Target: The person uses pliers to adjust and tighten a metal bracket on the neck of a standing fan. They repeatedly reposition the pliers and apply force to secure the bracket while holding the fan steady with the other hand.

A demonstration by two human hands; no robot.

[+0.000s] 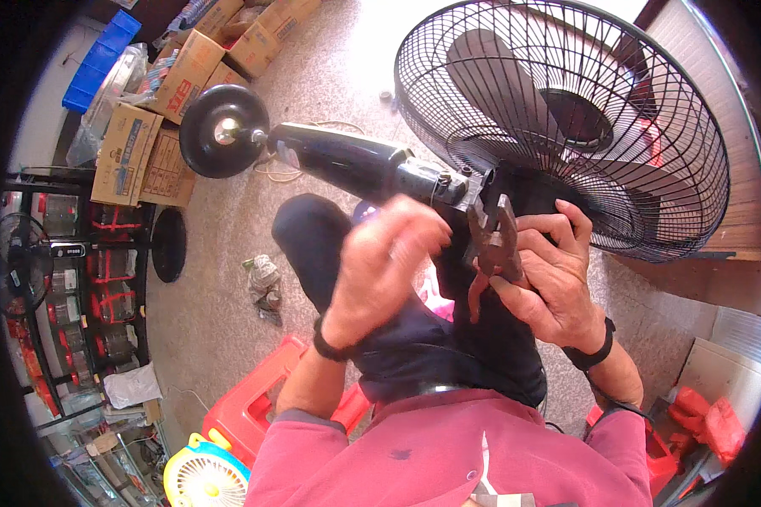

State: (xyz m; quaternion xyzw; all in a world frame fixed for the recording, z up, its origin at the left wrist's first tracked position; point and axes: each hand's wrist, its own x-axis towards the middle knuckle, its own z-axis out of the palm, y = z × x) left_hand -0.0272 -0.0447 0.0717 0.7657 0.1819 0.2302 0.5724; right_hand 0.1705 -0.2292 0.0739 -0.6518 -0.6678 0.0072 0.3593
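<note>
A black electric fan lies tilted across my legs. Its wire cage [583, 70] with grey blades is at the upper right, and its black column [342, 158] runs left to a round base [196, 142]. My right hand [552, 279] holds a pair of worn pliers [504, 253] beneath the fan's neck joint [441, 184], jaws upward and apart. Some of its fingers rest near the motor housing. My left hand [380, 253] is blurred, with curled fingers, just left of the pliers and below the column. Whether it holds something small cannot be made out.
Cardboard boxes [123, 152] and a blue bin [101, 60] stand at the upper left. Racks of boxed goods [111, 253] line the left. A red plastic stool [247, 405] and a small toy-coloured fan [206, 475] are near my left elbow. A wooden desk [735, 222] is at right.
</note>
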